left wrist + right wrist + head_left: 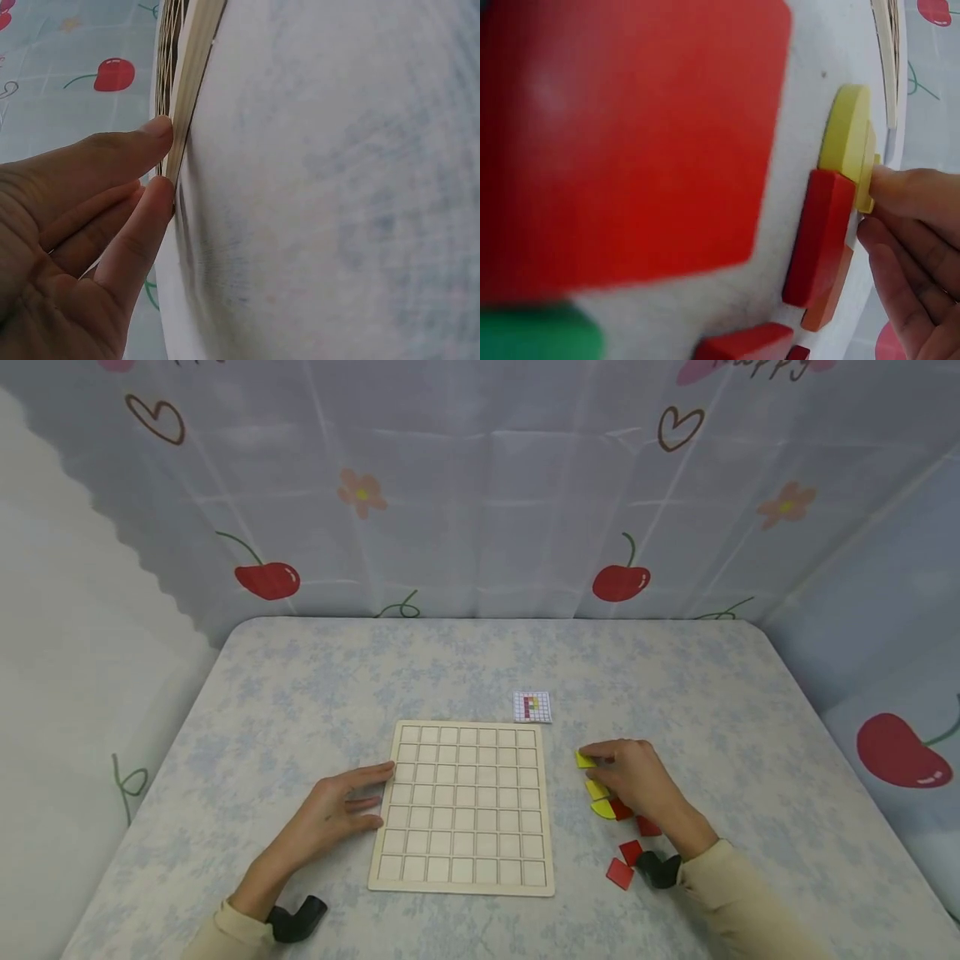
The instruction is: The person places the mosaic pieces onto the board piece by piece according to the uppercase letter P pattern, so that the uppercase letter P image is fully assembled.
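Observation:
A pale wooden grid board (461,890) lies flat on the table in the head view. My left hand (330,810) is at its left side, the fingers loosely extended and touching the edge. In the left wrist view, the thumb and a finger (146,214) meet the board's side. To the board's right, my right hand (641,781) pinches a small yellow block (584,761) between thumb and forefinger. Just below that hand lie another yellow block (597,789) and a yellow rounded block (603,810), beside a red block (621,810).
More red blocks (619,874) lie near the right wrist. An orange block (829,296) and a green block (536,334) show in the right wrist view. A small printed card (532,707) with a coloured grid lies behind the board's far right corner. Patterned curtains surround the table.

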`<action>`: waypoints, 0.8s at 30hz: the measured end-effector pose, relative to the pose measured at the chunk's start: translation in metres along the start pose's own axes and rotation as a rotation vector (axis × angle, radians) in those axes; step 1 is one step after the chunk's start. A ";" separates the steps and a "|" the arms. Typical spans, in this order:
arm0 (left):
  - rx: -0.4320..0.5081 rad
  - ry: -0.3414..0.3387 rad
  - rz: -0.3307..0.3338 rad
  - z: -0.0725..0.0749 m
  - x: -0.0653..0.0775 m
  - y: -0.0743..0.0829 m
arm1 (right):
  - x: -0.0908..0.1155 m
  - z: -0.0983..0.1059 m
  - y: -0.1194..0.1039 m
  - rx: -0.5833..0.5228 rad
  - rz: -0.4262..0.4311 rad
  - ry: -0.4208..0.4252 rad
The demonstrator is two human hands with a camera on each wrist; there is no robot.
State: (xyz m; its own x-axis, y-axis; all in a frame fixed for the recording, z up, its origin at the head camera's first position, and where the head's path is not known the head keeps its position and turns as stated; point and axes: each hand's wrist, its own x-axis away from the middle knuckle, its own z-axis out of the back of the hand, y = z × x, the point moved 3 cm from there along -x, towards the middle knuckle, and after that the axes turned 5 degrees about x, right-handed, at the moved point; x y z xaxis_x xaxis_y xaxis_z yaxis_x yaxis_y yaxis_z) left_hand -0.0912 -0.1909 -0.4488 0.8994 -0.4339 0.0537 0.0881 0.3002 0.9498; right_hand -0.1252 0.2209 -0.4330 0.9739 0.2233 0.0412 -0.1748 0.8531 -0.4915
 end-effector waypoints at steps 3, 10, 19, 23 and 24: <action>0.008 -0.013 0.006 0.000 0.001 0.000 | -0.001 -0.001 0.000 0.009 0.008 0.006; 0.027 -0.022 0.028 0.000 0.002 0.002 | -0.004 -0.002 -0.005 0.007 0.002 0.021; 0.028 -0.038 0.036 0.002 0.002 0.000 | -0.015 -0.008 -0.030 -0.051 0.051 0.047; 0.028 -0.049 0.039 0.001 0.001 -0.001 | -0.020 -0.016 -0.046 -0.072 0.064 0.064; 0.029 -0.050 0.042 0.001 0.001 -0.001 | -0.022 -0.018 -0.050 -0.080 0.063 0.068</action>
State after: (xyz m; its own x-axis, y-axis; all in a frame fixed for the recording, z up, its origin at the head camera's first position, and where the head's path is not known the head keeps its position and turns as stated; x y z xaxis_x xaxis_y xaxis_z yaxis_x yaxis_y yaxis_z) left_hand -0.0909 -0.1925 -0.4496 0.8794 -0.4636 0.1083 0.0376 0.2944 0.9549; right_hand -0.1352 0.1644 -0.4252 0.9693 0.2409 -0.0498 -0.2268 0.7973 -0.5593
